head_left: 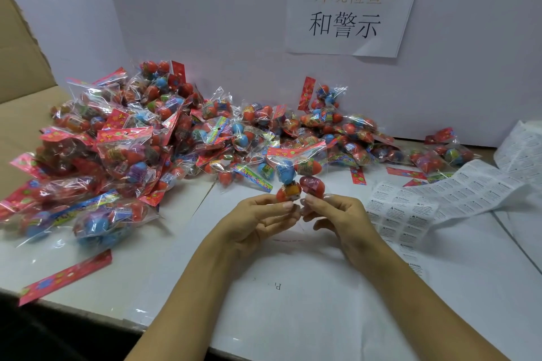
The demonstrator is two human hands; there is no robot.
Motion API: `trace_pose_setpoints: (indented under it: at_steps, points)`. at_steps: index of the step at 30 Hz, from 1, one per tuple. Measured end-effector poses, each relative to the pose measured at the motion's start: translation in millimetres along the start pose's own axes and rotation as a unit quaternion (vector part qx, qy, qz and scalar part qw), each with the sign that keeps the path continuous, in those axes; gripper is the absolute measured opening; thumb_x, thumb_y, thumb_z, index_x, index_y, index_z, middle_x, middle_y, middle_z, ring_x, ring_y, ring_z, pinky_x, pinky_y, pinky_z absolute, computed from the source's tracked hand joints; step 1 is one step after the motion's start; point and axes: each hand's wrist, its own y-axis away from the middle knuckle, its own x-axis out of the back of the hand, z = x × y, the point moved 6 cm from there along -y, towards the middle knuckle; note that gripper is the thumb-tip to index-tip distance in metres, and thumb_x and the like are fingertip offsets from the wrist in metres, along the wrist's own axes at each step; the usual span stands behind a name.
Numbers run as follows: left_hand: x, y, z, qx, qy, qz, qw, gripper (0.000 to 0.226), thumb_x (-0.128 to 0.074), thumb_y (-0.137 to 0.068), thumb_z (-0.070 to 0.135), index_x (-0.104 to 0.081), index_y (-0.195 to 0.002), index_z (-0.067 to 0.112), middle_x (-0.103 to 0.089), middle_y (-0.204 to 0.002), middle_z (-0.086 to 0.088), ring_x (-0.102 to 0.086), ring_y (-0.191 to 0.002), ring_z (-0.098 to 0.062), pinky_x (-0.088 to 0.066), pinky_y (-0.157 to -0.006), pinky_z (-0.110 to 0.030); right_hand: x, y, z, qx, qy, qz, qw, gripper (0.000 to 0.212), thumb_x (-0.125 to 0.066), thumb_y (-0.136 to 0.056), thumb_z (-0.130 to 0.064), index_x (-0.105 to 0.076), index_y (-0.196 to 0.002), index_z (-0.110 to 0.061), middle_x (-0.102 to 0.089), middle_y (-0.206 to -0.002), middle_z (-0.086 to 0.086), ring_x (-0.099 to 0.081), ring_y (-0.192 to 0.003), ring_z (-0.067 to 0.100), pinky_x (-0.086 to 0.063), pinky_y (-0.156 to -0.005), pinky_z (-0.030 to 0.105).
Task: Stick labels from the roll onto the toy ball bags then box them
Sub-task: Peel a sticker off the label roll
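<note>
I hold one clear toy ball bag [297, 173] upright above the table's middle; it has a red header strip on top and blue, red and orange balls inside. My left hand [261, 215] pinches its lower left corner and my right hand [337, 214] pinches its lower right corner. A long strip of white warning labels [425, 199] unrolls across the table to the right of my right hand. A big pile of similar ball bags [152, 138] lies behind and to the left.
A cardboard box flap [23, 73] stands at the far left. A loose red header card [66, 275] lies near the front left edge. A white wall board with a paper sign [349, 6] closes the back. White paper sheets [293, 287] cover the table under my arms.
</note>
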Motion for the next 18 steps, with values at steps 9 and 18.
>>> trace_pose_setpoints:
  at_steps: [9,18]
  points:
    - [9,2,6,-0.001,-0.027,0.016,1.000,0.026,-0.079,-0.066,0.002,-0.082,-0.092,0.000,-0.076,-0.105,-0.025,-0.078,-0.091,-0.033,-0.063,-0.069,-0.030,-1,0,-2,-0.043,0.017,-0.040,0.998,0.029,-0.072,-0.078,-0.041,-0.083,-0.096,-0.021,-0.078,-0.102,0.005,-0.072,-0.091,0.013,-0.049,-0.074,0.029]
    - [9,2,7,-0.016,-0.042,0.038,0.998,0.016,-0.072,-0.078,-0.003,-0.081,-0.092,-0.003,-0.076,-0.106,-0.025,-0.077,-0.092,-0.034,-0.063,-0.070,-0.030,13,-5,3,-0.053,0.015,0.047,0.997,0.006,-0.078,-0.081,-0.020,-0.083,-0.079,-0.023,-0.079,-0.091,0.004,-0.072,-0.081,0.008,-0.048,-0.070,0.030]
